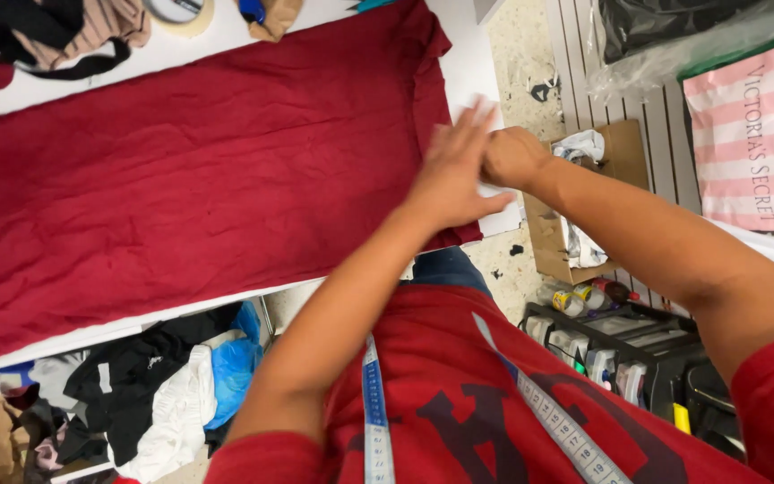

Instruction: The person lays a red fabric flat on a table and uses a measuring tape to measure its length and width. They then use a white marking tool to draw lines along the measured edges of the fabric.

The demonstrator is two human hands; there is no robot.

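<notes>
1. The red cloth (190,170) lies spread flat along the white table (472,63), so its full length shows.
2. The left hand (454,170) rests open, fingers splayed, on the cloth's near end, pressing it smooth.
3. The right hand (511,157) sits clenched just beside it at the cloth's edge; whether it pinches fabric is hard to tell.
4. A tape measure (374,412) hangs round the neck, within reach.

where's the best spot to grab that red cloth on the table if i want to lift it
Probably the near right corner of the red cloth, coming from the table's right end. The cloth lies flat and spread, and its edge is free there on the white table, right beside the left hand and right hand. Pinch the hem with the fingers.
</notes>
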